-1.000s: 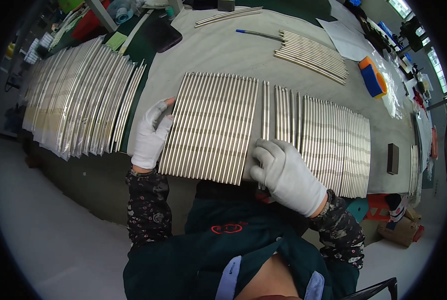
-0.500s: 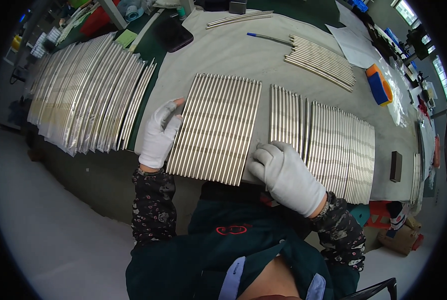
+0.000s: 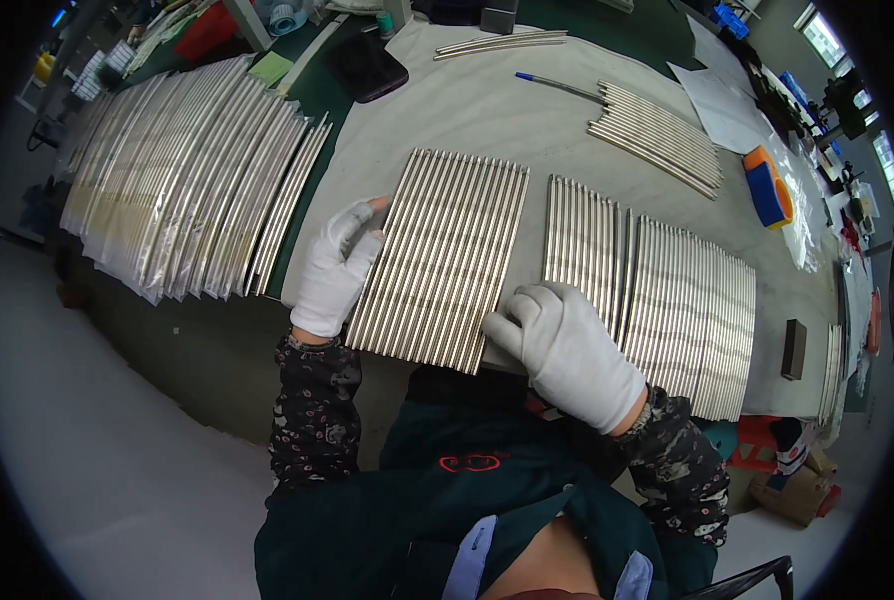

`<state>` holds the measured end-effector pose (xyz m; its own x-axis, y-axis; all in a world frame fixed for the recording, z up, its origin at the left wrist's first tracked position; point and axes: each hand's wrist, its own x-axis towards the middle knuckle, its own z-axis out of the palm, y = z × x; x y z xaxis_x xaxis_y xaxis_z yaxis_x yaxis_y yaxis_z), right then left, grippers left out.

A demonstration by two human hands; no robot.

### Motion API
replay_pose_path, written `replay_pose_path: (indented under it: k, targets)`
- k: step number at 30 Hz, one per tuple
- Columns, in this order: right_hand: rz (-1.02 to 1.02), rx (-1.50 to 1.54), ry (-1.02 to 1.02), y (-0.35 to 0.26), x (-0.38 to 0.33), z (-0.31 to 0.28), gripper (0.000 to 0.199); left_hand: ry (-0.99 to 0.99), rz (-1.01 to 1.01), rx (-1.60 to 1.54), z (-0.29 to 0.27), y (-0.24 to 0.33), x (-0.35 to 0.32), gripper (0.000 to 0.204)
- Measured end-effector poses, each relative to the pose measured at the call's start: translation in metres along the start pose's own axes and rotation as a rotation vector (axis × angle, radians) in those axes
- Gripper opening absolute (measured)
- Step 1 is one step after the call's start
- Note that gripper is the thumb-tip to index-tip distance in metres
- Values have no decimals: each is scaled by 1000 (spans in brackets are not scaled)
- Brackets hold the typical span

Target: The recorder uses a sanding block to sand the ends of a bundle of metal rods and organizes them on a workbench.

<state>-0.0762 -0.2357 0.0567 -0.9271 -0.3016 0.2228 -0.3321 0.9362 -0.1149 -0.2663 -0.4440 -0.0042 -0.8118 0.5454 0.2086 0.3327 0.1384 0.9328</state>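
Note:
A flat row of silvery metal rods (image 3: 442, 260) lies side by side on the pale cloth in front of me. At its left edge rests my left hand (image 3: 335, 268) in a white glove, thumb and fingers apart, with bare fingertips showing. My right hand (image 3: 572, 350), also gloved, is closed with bent fingers between this row and a shorter group of rods (image 3: 579, 235). Its thumb reaches the first row's lower right edge. The fingertips are hidden, so what they grip does not show. A wider row of rods (image 3: 692, 310) lies farther right.
Plastic-sleeved rods (image 3: 177, 190) are stacked at the left. Farther back are a dark phone-like object (image 3: 367, 68), a pen (image 3: 557, 86) and more rods (image 3: 657, 135). An orange and blue tape roll (image 3: 769, 188) and a dark block (image 3: 793, 349) stand at the right.
The whole view has shifted slightly. My right hand has moved a little left, its thumb now at the first row's edge. My left hand stays against the row's left side.

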Motion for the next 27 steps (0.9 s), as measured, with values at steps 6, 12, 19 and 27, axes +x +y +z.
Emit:
replay_pose_path:
  k: [6, 12, 19, 27]
  targets:
    - [-22, -26, 60, 1, 5, 5, 16, -43, 16, 42, -3, -6, 0, 37]
    - [-19, -16, 56, -1, 13, 7, 17, -51, 40, 7, -2, -6, 0, 38]
    - [-7, -19, 45, -3, 21, 9, 17, -63, 47, 10, -3, -4, 0, 37]
    - [6, -2, -27, -5, 29, 13, 20, -13, 35, -39, 3, -1, 0, 32]
